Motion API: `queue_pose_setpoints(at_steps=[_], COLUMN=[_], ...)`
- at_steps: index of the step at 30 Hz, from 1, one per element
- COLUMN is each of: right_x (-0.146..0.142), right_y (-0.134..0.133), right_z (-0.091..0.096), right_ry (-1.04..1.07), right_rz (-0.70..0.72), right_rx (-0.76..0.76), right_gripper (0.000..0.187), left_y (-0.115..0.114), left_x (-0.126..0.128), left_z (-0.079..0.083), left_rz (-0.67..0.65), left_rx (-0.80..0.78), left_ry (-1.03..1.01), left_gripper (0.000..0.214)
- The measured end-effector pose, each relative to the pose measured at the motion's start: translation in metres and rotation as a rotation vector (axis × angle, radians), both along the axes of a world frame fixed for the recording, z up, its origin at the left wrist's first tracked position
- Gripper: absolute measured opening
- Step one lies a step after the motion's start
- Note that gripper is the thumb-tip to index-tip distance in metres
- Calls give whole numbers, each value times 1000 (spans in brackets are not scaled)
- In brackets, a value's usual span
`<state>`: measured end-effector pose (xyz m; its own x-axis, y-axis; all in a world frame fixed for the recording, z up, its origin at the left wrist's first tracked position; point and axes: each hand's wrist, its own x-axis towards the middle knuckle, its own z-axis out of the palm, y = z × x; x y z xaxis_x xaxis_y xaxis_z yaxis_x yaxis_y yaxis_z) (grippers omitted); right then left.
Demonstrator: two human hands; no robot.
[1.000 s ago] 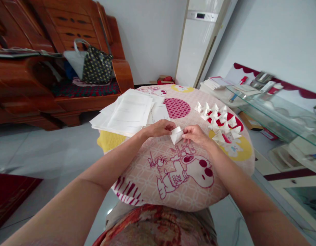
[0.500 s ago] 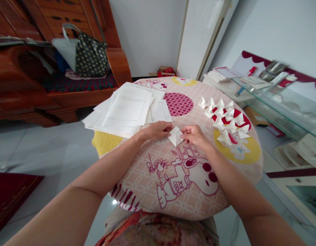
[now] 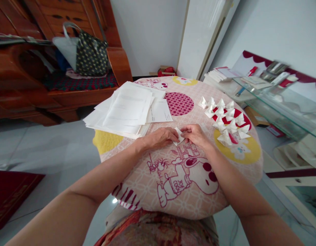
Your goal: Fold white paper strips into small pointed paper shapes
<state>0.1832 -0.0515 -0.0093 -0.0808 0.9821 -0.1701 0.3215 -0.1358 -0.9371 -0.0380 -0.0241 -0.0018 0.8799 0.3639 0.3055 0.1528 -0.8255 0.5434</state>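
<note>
There's a loose pile of white printed paper sheets [image 3: 128, 106] on the round worktop [image 3: 145, 174], which has a pink cloth with cartoon prints over it. The small folded white paper piece [image 3: 179, 132] is just past the pile's near right corner, mostly covered up by fingers. Left hand [image 3: 164, 137] has its fingers pinched on one side of it, right hand [image 3: 195, 135] pinches the other; can't really tell if the paper touches the cloth. Well right of the pile sits a bunch of pointy white folded-paper shapes [image 3: 220, 112], in rough rows. Dark patterned fabric bag [image 3: 92, 56] is beyond the pile, off to its left.
</note>
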Motion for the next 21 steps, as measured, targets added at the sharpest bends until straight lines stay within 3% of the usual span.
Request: queue_pose_setpoints(at_steps=[7, 15, 21], right_x=[-1, -7, -6], right_y=[1, 0, 2], right_z=[-7, 2, 6], right_ry=[-17, 0, 121], right_rz=[-78, -139, -163], right_rx=[7, -26, -60], right_gripper=[18, 14, 8], left_y=[5, -12, -11], left_x=[-6, 0, 2], left_z=[0, 6, 4], left_rz=[-24, 82, 72], left_rx=[-47, 275, 359], left_ry=[-8, 116, 44], left_gripper=[31, 17, 22])
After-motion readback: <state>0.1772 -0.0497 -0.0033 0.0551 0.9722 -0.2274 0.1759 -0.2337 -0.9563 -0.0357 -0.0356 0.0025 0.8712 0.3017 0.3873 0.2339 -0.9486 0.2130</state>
